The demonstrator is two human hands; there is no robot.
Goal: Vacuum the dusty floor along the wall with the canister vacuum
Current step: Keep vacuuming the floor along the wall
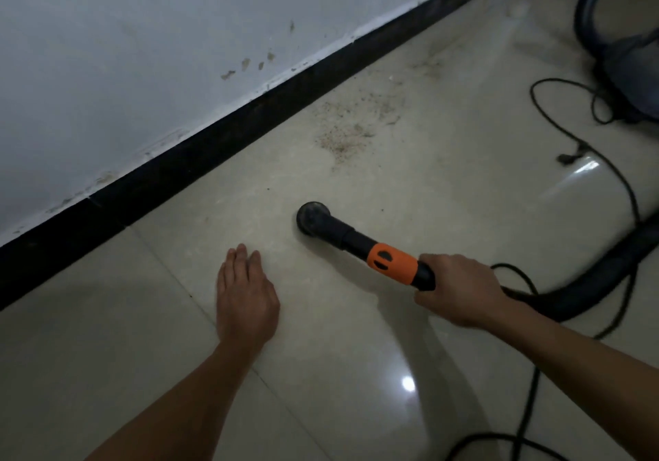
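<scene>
Black plastic vacuum wand with orange collar (371, 250) appears rigid, light; right grip (460, 289) clasps it behind the collar; left grip (246, 300) released.

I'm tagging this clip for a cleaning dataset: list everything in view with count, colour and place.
wall: one, whitish, scuffed, upper left.
baseboard: one, black, diagonal at the wall's foot.
floor: glossy beige tiles, lower frame.
dust patch: one, brown specks, near the baseboard beyond the nozzle.
nozzle: one, black, round, on the floor, centre.
wand: one, black with orange collar, behind the nozzle.
hose: one, black, curving off right.
cord: thin, black, looping on the floor at right.
canister vacuum: one, dark, top right, partly cut off.
left hand: one, open, fingers straight, left of the nozzle.
right hand: one, grips the wand's rear end.
</scene>
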